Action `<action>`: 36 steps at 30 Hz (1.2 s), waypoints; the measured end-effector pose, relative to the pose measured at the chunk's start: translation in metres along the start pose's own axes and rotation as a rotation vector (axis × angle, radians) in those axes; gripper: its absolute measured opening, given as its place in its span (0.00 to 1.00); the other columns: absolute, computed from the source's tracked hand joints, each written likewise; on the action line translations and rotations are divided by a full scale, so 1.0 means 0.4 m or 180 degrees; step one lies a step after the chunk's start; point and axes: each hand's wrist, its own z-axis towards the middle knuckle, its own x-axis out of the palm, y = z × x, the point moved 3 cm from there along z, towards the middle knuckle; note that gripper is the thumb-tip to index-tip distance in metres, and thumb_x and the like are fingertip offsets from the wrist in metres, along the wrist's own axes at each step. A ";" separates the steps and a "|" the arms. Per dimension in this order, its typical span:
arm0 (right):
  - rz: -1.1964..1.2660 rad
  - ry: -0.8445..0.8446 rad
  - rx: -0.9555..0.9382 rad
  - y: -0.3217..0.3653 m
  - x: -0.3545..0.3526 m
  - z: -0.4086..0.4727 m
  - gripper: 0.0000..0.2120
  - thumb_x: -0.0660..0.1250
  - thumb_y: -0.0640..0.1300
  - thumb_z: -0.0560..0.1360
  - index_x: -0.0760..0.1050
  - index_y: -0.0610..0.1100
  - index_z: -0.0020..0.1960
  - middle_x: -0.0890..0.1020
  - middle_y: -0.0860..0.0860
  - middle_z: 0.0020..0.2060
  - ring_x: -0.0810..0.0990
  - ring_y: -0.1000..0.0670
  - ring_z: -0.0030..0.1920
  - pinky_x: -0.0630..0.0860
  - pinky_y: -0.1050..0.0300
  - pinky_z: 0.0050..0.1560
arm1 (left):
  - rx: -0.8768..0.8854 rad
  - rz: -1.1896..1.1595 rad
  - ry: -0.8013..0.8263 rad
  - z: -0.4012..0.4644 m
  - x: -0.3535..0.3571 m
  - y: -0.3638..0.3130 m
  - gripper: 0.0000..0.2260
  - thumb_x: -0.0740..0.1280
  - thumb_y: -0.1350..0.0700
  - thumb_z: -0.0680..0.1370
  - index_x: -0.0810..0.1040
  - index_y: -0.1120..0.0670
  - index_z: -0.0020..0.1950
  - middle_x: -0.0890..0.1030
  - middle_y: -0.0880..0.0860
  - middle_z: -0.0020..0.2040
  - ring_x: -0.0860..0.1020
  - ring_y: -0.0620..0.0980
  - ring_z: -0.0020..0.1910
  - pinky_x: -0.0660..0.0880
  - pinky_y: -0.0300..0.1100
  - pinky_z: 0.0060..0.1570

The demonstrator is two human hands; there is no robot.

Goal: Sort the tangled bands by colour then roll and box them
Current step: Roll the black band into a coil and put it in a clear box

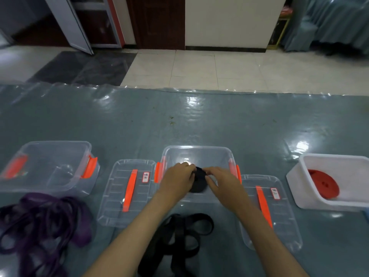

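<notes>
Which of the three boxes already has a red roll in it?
The white box at far right holds the red roll. It is solid white, while the other two are clear with orange clips.

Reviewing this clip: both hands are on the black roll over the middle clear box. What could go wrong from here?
1. The black roll, held only at its edges by the left hand and right hand, may unwind once released into the clear box.
2. The loose black bands lie under the forearms and could snag or get dragged.
</notes>
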 end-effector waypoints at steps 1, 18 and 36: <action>-0.0036 -0.0131 -0.0100 0.012 -0.009 -0.031 0.13 0.67 0.42 0.83 0.80 0.45 0.67 0.85 0.49 0.58 0.82 0.46 0.59 0.78 0.48 0.60 | 0.0106 0.0213 -0.0098 -0.035 -0.021 -0.009 0.10 0.64 0.58 0.83 0.83 0.55 0.60 0.84 0.55 0.52 0.80 0.57 0.51 0.76 0.51 0.50; 0.0603 0.0997 0.0847 -0.013 0.292 -0.341 0.20 0.77 0.46 0.76 0.79 0.44 0.67 0.84 0.51 0.55 0.81 0.52 0.53 0.72 0.71 0.48 | -0.1416 -0.1667 0.0428 -0.471 0.135 0.052 0.20 0.72 0.49 0.81 0.74 0.50 0.70 0.80 0.49 0.57 0.80 0.54 0.56 0.77 0.45 0.58; 0.1021 -0.0328 0.1487 -0.151 0.135 -0.437 0.12 0.76 0.49 0.78 0.80 0.50 0.60 0.83 0.55 0.49 0.81 0.60 0.47 0.76 0.61 0.42 | -0.1583 -0.2831 -0.1006 -0.472 0.009 0.083 0.19 0.77 0.61 0.76 0.79 0.38 0.54 0.83 0.46 0.56 0.82 0.44 0.48 0.78 0.30 0.39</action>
